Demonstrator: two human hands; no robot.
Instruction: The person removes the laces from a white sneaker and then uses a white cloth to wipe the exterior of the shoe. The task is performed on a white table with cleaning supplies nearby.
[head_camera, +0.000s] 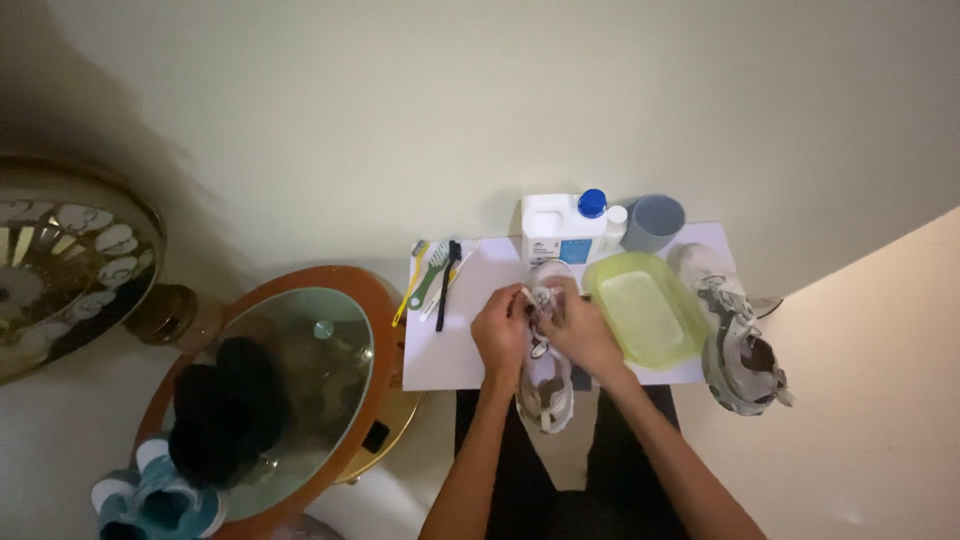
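A dirty white sneaker (546, 385) lies lengthwise on a white sheet (450, 340), its heel toward me. My left hand (502, 330) grips the left side of its upper near the laces. My right hand (578, 328) closes over the lace area from the right. Both hands hide most of the tongue and laces. The second sneaker (735, 335) lies at the right edge of the sheet, untouched.
A yellow-green plastic basin (645, 305) sits right of my hands. Behind it stand a white jug with a blue cap (565, 225) and a grey cup (655, 222). Several brushes (435, 272) lie at the sheet's left. A round glass-topped table (300, 370) stands to the left.
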